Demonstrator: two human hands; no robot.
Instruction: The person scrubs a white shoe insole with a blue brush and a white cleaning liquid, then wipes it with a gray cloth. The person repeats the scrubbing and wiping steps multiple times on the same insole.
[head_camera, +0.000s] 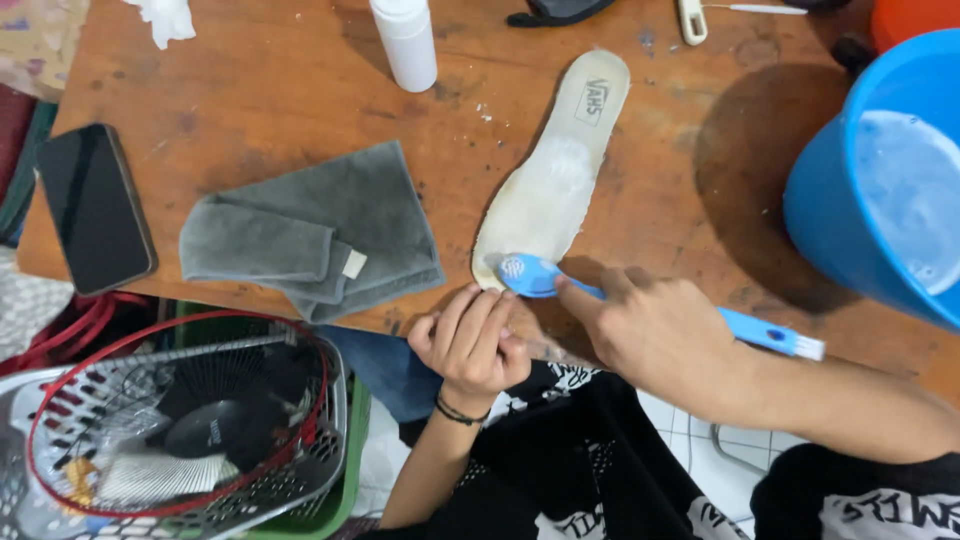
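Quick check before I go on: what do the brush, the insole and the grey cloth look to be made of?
Brush: glossy blue plastic, white bristles at its head, seemingly. Insole: likely foam with an off-white fabric face, matte, soapy patch. Grey cloth: soft napped textile, probably microfibre, folded.

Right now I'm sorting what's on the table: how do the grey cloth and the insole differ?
The grey cloth is dark, folded and lies untouched; the insole is pale, long, flat and foamy. The left hand steadies the insole's end while the right hand holds a blue brush on it. Both lie on the wooden table.
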